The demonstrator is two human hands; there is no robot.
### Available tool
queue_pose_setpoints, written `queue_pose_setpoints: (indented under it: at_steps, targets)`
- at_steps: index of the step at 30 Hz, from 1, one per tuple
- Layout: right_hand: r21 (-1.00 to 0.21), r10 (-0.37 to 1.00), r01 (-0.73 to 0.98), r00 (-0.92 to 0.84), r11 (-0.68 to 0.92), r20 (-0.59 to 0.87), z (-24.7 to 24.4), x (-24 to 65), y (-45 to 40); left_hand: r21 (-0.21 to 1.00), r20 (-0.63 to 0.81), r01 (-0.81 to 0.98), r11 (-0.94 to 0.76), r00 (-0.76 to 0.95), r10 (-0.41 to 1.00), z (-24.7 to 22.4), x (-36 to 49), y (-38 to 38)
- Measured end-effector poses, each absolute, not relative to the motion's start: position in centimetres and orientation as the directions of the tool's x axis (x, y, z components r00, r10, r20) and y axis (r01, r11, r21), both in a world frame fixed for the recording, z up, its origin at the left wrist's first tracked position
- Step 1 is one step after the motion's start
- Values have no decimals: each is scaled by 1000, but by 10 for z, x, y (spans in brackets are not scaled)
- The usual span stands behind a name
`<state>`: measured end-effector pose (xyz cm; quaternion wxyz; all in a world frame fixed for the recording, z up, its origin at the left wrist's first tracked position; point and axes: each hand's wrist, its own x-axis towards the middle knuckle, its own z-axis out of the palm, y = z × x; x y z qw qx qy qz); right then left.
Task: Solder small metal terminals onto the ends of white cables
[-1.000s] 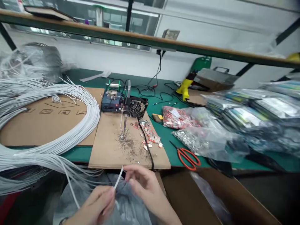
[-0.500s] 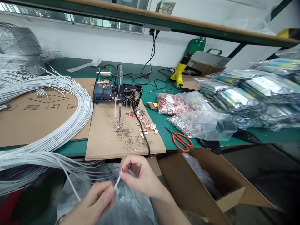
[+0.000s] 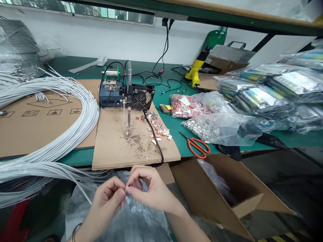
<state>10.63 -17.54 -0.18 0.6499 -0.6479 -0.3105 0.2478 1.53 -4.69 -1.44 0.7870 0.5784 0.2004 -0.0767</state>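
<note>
Above my lap, my left hand point(image 3: 111, 198) is closed in a pinch around a white cable point(image 3: 85, 194), which runs into it from the bundle at the left. My right hand point(image 3: 148, 190) pinches the cable's tip, thumb against forefinger. The fingertips of both hands meet there, and only a tiny pale and dark bit shows between them. Beyond my hands, at the bench edge, lies a cardboard sheet point(image 3: 116, 158). On it stands a soldering machine point(image 3: 111, 95) with an upright iron point(image 3: 129, 116) pointing down at solder crumbs. Small orange-and-metal connector pieces point(image 3: 158, 129) are scattered beside it.
A large coil of white cables point(image 3: 88, 117) covers the left side. Orange-handled scissors point(image 3: 199, 148), bags of metal parts point(image 3: 204, 129) and red parts point(image 3: 186, 106), and a yellow heat gun point(image 3: 195, 72) lie right. An open cardboard box point(image 3: 202, 191) stands below the bench edge.
My left hand has slid up the cable to my right fingertips, covering the white length that showed between them. The camera view has tilted slightly down.
</note>
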Motion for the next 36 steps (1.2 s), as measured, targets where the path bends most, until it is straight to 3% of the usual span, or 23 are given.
queue_pose_setpoints:
  at_steps: [4,9,12,15,17,20,23,25,27,29,33,36]
  targets:
    - [-999,721,14,692,35,35,-4,107,-177,874,-407,361,325,909,87,-15,15,-46]
    - [-998,734,57,679,-17,26,-1,110,-179,881,-413,376,288,908,77,-14,18,-44]
    - [-984,715,-92,698,154,46,-7,110,-172,889,-375,337,309,924,72,-17,19,-44]
    - [-894,689,-282,724,348,39,-17,111,-159,880,-323,288,378,946,31,-19,19,-46]
    - [-855,664,-322,747,408,36,-22,113,-153,863,-312,282,420,950,2,-16,19,-49]
    - [-871,580,-264,814,415,30,-19,118,-155,851,-363,277,446,924,119,-6,19,-51]
    - [-959,589,-118,806,259,60,-5,120,-168,883,-358,242,401,901,245,0,22,-47]
    - [-992,678,108,726,58,119,8,120,-176,927,-279,200,317,933,227,-1,23,-42]
    - [-933,741,345,652,-102,160,19,120,-182,968,-206,169,187,957,205,-5,24,-36]
    - [-861,761,475,622,-180,184,26,121,-184,989,-144,144,13,969,203,-9,23,-31]
    - [-792,781,572,587,-215,213,33,125,-187,955,-42,86,-286,987,154,-12,21,-28]
    - [-800,779,560,592,-215,205,35,128,-188,941,2,42,-336,992,130,-9,23,-29]
